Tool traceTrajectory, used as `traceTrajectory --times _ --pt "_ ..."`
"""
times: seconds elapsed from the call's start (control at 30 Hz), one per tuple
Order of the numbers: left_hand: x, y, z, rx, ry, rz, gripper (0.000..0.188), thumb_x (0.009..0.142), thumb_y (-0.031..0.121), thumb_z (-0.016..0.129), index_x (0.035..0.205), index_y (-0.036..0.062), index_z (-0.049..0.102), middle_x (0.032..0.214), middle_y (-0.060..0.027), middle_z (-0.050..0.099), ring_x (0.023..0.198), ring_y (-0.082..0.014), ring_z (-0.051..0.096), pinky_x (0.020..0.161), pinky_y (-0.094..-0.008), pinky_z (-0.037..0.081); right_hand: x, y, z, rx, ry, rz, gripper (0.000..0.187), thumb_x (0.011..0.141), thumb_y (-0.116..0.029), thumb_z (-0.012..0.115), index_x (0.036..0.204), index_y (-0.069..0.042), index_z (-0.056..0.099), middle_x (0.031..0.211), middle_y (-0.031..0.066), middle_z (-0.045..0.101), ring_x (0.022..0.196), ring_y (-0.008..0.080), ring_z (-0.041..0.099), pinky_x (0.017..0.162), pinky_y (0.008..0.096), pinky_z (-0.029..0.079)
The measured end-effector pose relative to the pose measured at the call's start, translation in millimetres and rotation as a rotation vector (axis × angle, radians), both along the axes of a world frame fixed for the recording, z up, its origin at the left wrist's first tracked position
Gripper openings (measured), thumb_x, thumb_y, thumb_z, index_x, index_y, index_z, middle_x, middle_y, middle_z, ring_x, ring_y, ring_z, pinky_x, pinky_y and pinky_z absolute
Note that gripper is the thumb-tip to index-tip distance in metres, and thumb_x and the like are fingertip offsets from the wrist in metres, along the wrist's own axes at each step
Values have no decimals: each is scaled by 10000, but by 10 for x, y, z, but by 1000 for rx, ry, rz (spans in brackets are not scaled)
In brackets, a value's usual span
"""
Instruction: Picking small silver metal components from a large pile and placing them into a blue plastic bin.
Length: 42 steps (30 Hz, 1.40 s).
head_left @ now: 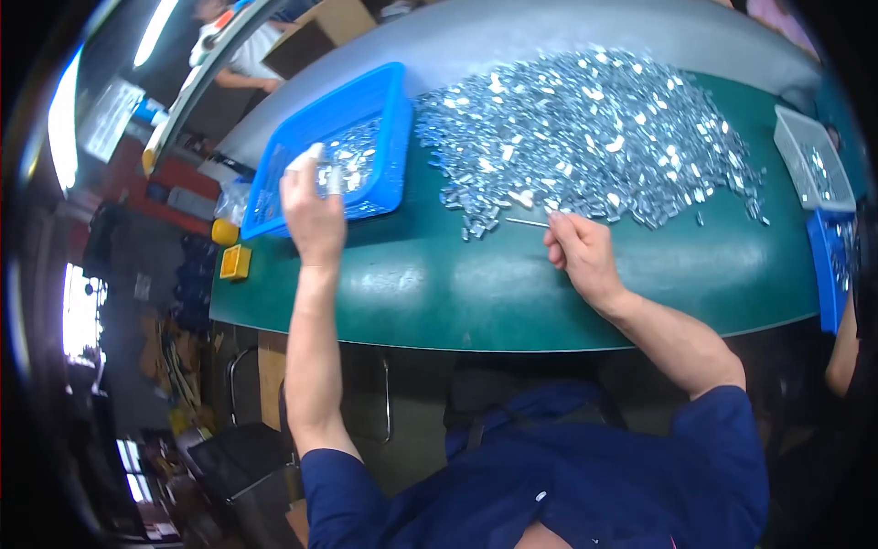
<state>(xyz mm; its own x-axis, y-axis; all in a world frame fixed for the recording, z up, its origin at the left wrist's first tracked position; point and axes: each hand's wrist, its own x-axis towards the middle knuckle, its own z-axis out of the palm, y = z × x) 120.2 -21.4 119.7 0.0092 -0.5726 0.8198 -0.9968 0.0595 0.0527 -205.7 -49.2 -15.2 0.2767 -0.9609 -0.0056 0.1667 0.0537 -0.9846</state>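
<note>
My left hand (314,212) reaches over the near wall of a blue plastic basket (400,119), in which small shiny metal pieces (352,151) lie. White coverings wrap some of its fingertips. Those fingers are stretched out and apart, and I see nothing held between them. My right hand (583,252) is closed on a thin metal rod (527,221), which points left just in front of a large heap of small silvery metal pieces (585,137). The rod's other end is hidden in the fist.
The green table (439,293) has a curved front edge. At its left are a yellow small box (235,263) and a clear plastic bag (232,201). A grey tray (807,174) and blue bin (828,284) stand right. Another person's arm (843,352) shows there; someone else (247,59) is behind.
</note>
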Motion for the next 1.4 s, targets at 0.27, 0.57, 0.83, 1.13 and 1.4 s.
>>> traceTrajectory --times 0.27,0.57,0.83,1.13,1.4 --pt "-724 163 -1108 636 190 -211 284 804 88 828 1064 34 726 1049 -126 676 998 -313 647 853 -408 526 -112 74 135 23 -104 61 406 1072 -319 569 819 -14 655 664 10 604 601 70 545 563 237 447" --pt "-755 253 -1349 564 292 -268 243 854 4 757 1094 16 720 1143 -133 663 1058 -304 634 888 -391 528 -6 96 -51 -28 81 205 281 1040 -242 625 909 0 683 736 15 644 684 67 588 616 251 476" --pt "-958 318 -1344 578 609 -403 205 882 -25 731 1085 0 720 1028 -118 694 945 -240 671 861 -329 526 -37 0 -87 -159 235 169 219 1007 -197 662 977 18 694 754 22 651 688 82 565 624 278 468" --pt "-1101 381 -1181 519 447 -554 241 817 -28 781 1046 31 732 1012 -117 721 941 -285 679 820 -367 538 -7 -40 -78 -443 319 170 151 980 -135 662 965 6 711 748 69 652 702 111 607 630 324 480" --pt "-1206 352 -1181 535 505 -669 266 817 14 799 1072 30 724 1002 -106 727 924 -303 671 795 -390 541 -47 51 -105 -116 181 252 171 997 -135 637 955 8 722 726 18 676 659 70 607 593 268 486"
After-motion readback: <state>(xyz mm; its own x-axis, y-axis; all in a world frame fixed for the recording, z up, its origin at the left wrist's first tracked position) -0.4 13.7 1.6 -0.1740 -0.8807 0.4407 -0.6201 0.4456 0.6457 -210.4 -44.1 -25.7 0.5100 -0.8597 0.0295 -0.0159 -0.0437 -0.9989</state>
